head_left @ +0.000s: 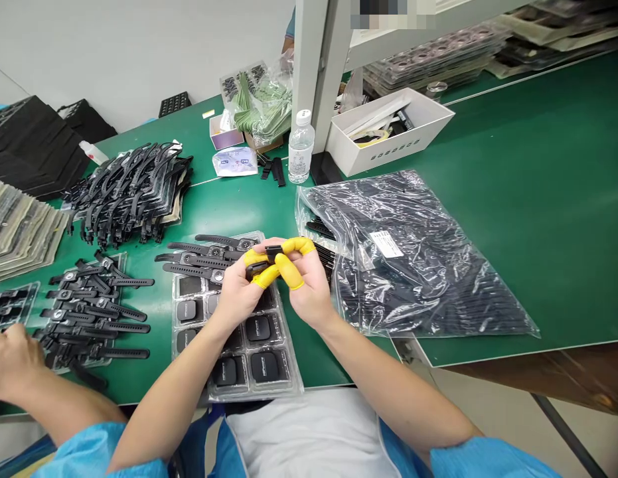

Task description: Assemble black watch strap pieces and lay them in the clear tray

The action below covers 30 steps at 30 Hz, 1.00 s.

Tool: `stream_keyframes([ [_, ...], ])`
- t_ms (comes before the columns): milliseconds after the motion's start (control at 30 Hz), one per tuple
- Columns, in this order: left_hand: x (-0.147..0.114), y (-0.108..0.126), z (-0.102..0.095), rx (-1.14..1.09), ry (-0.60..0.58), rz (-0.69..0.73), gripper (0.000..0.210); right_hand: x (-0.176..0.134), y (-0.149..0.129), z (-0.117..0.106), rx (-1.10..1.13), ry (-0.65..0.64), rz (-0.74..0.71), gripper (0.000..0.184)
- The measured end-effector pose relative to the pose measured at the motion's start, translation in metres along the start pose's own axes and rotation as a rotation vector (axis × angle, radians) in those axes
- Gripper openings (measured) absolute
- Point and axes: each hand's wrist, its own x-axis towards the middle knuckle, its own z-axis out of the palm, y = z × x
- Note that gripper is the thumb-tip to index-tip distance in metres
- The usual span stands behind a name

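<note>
Four yellow finger covers (289, 272) by my count. What's up with those?

Probably grip, or sparing surfaces from prints, if you ask me. My left hand (239, 289) pinches a small dark watch-like piece (256, 269) between covered thumb and finger, and my right hand (309, 289) pinches in from the other side at a flat black strap-like end (274, 251). The fingertips almost meet, so one item or two? Can't tell.

Why up in the air though?

It's right over the clear tray (295, 358), which sits on the counter (512, 199) straight in front of me. I'd guess that saves stretching, plus a slip would land close. Black square pieces (265, 366) sit one to a compartment where I can see, likely so they don't rub. Several watches (214, 255) lie across the far end, straps pointing left.

And the big clear bag (428, 265)?

Lies flat, near my right hand, full of dark strips. Handy for that side, I reckon. A neighbour's hand (14, 355) is well off to the left beside another heap of watches (94, 312), so elbows probably don't clash.
</note>
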Motion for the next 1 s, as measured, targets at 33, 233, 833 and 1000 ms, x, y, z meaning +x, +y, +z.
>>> stream_keyframes([
  [33,0.000,0.001,-0.002,0.001,-0.020,0.013,0.032,0.001,-0.002,-0.002,-0.009,-0.032,0.013,0.033],
  [233,0.001,0.008,-0.014,0.033,-0.192,0.004,0.025,0.017,-0.011,-0.026,0.046,-0.249,0.136,0.033],
  [833,-0.004,0.001,-0.020,-0.384,-0.452,-0.289,0.048,0.021,-0.004,-0.041,0.293,-0.479,0.240,0.027],
  [1000,-0.004,0.001,-0.024,-0.405,-0.449,-0.363,0.051,0.021,-0.003,-0.041,0.293,-0.511,0.252,0.028],
])
